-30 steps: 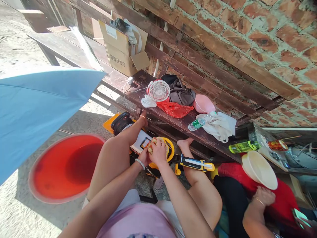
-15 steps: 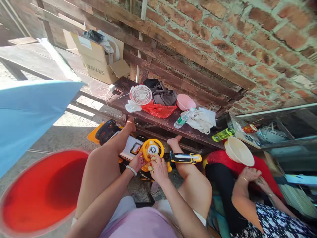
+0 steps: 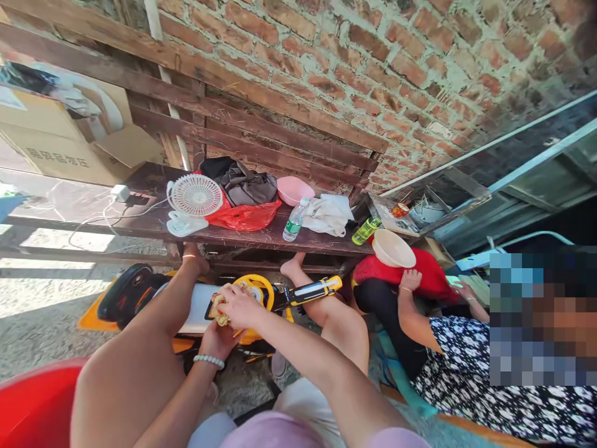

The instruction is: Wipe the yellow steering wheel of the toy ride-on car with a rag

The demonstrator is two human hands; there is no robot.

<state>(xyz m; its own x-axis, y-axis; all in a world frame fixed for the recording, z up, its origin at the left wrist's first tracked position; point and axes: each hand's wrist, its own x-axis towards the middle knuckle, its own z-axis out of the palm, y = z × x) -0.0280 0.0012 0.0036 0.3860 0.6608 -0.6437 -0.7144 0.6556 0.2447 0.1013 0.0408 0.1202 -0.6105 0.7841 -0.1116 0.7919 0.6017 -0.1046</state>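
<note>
My right hand [image 3: 242, 307] is closed over a clump of yellow-brown pieces [image 3: 218, 306], too small to name. Just below it is my left hand [image 3: 218, 341], with a pale bead bracelet on the wrist. Its fingers curl up against the clump from underneath and are partly hidden. Both hands meet left of the yellow steering wheel [image 3: 267, 284] of a white and yellow ride-on toy car [image 3: 198, 305], which stands between my legs. The right forearm crosses in front of the wheel's lower part.
A bench [image 3: 261, 239] holds a fan [image 3: 196, 195], red bag [image 3: 249, 216], pink bowl [image 3: 295, 190], water bottle [image 3: 293, 224] and carton [image 3: 60, 140]. A red tub [image 3: 40, 398] is at lower left. On the right sits a person [image 3: 459, 342] beside a cream basin [image 3: 392, 247].
The view has swung right. My hands have moved left of the steering wheel, and the right hand now lies over the clump. The other person's hands have moved apart.
</note>
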